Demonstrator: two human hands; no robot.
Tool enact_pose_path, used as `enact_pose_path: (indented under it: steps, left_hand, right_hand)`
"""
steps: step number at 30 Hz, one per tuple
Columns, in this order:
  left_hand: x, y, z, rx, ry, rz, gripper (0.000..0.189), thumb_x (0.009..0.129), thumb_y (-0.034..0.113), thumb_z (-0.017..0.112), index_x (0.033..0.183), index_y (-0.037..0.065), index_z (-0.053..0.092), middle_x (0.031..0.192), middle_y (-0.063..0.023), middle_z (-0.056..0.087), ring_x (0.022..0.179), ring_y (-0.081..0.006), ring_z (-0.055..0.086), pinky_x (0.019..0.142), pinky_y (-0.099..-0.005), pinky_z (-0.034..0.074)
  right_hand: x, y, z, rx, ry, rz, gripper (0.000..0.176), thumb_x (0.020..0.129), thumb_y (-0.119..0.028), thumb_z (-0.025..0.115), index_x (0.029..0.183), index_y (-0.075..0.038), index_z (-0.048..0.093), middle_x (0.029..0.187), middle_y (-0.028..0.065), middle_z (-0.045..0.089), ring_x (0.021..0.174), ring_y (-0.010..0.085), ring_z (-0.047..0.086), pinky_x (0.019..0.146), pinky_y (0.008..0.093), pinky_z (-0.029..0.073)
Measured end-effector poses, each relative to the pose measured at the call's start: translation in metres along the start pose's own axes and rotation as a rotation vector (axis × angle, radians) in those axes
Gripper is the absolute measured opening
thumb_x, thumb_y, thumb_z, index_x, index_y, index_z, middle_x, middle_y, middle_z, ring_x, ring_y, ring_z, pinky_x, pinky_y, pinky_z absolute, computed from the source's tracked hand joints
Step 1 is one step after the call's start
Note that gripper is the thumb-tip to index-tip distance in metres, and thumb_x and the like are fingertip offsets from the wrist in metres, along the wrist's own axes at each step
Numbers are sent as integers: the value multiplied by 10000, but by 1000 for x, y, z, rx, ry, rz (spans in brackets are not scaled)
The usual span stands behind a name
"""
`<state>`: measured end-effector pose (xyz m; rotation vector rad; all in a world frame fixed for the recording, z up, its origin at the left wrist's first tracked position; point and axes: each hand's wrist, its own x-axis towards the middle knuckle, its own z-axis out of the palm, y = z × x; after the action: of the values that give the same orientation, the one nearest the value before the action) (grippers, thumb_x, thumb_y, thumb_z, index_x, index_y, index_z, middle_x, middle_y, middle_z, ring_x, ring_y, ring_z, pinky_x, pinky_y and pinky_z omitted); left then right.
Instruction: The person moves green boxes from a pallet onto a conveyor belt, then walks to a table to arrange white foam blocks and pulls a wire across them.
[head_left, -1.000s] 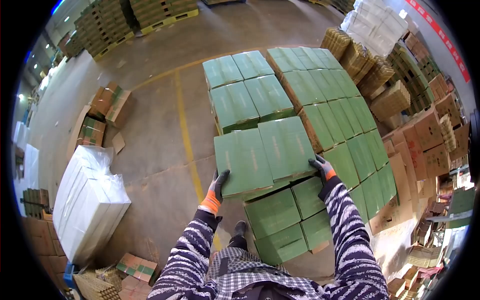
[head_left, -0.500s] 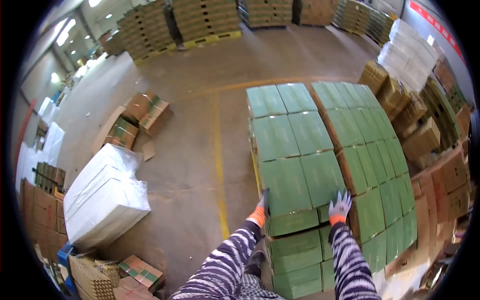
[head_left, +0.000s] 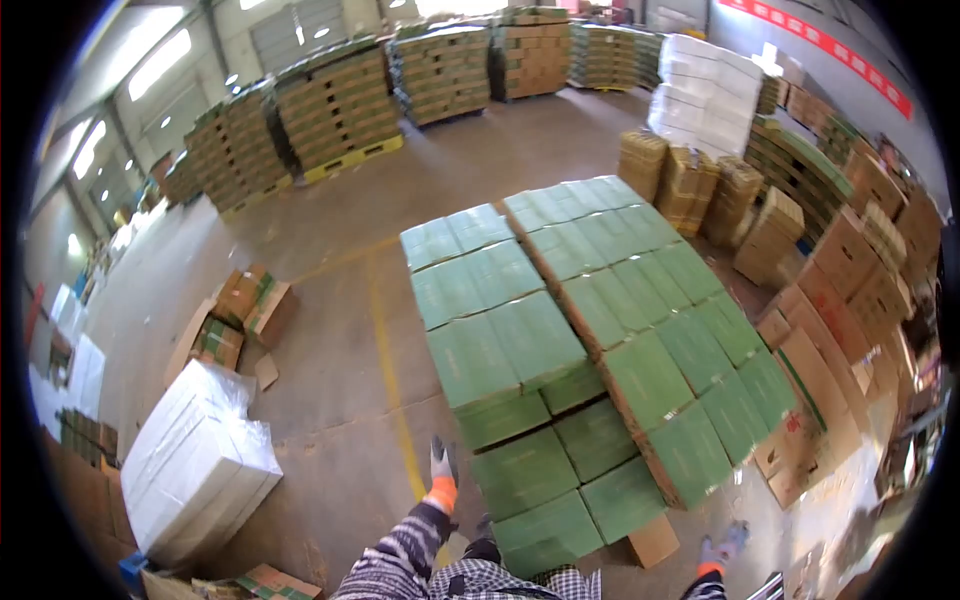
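Green-topped cartons (head_left: 515, 355) stand stacked in front of me, with a lower step of green cartons (head_left: 545, 530) at the near end. My left hand (head_left: 444, 465), in a grey glove with an orange cuff, is just left of the stack, over the floor. Its fingers point forward, and it holds nothing. On the other side, my right hand (head_left: 726, 549) is low and off the near right corner, fingers apart and nothing in them. A dark gap separates the left block of cartons from the right block (head_left: 640, 300). A plain brown carton side (head_left: 655, 541) shows low beside the step.
White wrapped bundle (head_left: 195, 465) stands at left, behind it opened brown cartons (head_left: 235, 315). A yellow line (head_left: 385, 360) runs along the floor. Flattened cardboard (head_left: 815, 410) leans at right. Tan bundles (head_left: 690, 185) and a white wrapped stack (head_left: 708, 95) are farther back; loaded pallets (head_left: 335, 105) line the far side.
Both hands have come off the upper cartons: the left outward to the left, the right down and to the right. My view has lifted and turned, exposing more of the far pallets.
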<state>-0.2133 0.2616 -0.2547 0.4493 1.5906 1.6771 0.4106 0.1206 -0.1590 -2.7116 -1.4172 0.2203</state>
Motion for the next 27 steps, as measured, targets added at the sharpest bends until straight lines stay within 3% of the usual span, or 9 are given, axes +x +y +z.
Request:
enact_pose_path:
  steps: [2,6,12,19,21,23,24,25,27]
  left_hand:
    - [-95,42,21,47,-73,-76,574,902,94,572,1407,2,314,1449,-107,334,1293,-217,358,1069,-305,299]
    - [-229,-16,48,62,-299,-189,528,903,44,548,1388,-2,343,1401,-108,400,1246,-212,413,1059,-315,334]
    - [-402,-42,187,304,-1050,-428,577,910,147,586,1411,29,325,1403,-120,413,1265,-197,410,1034,-297,349]
    - [-553,-88,305,565,-1691,-451,776,842,367,677,1429,36,291,1425,-149,383,1296,-222,380,1051,-313,323]
    - [-575,-168,306,665,-1775,-409,851,812,426,687,1436,27,266,1434,-162,365,1311,-242,361,1061,-323,310]
    - [-602,-180,304,888,-1902,-383,1063,730,561,703,1458,5,164,1456,-197,313,1349,-284,305,1085,-342,276]
    - [-603,-253,286,924,-1964,-360,1137,700,581,715,1467,8,103,1478,-204,259,1363,-283,276,1095,-340,260]
    - [-618,-237,278,1105,-2023,-308,1174,680,595,723,1463,-8,89,1500,-196,206,1372,-289,257,1108,-348,239]
    - [-627,-250,246,1093,-2089,-423,1233,638,627,738,1450,-43,96,1503,-190,207,1374,-285,259,1105,-366,248]
  right_hand:
    - [-30,94,-41,-148,-16,347,975,689,-450,708,1461,-109,219,1494,196,212,1384,353,183,1133,426,169]
    - [-107,220,-128,-321,-132,900,1005,676,-484,707,1468,-135,195,1497,199,196,1378,374,185,1123,453,180]
    - [-173,319,-143,-213,-220,1196,1051,657,-537,705,1478,-174,158,1501,205,171,1369,406,187,1108,492,197]
    - [-183,313,-52,-138,-71,964,1097,607,-622,690,1464,-128,216,1505,200,144,1329,492,196,1082,568,196]
    - [-211,287,-42,-220,-14,720,924,696,-568,669,1424,-120,318,1462,173,285,1287,429,331,1060,535,274]
    - [-236,259,-69,-121,-213,505,821,751,-505,623,1418,-128,330,1466,228,255,1324,452,255,1083,566,208]
    - [-253,281,-18,-144,-101,343,862,702,-499,692,1407,-144,344,1458,227,264,1347,426,214,1083,574,200]
    - [-270,304,37,-167,6,170,908,653,-492,760,1396,-161,359,1450,226,273,1370,400,174,1082,582,192]
    - [-295,319,28,520,80,19,973,624,-561,745,1397,-126,346,1449,254,248,1343,442,195,1120,457,199]
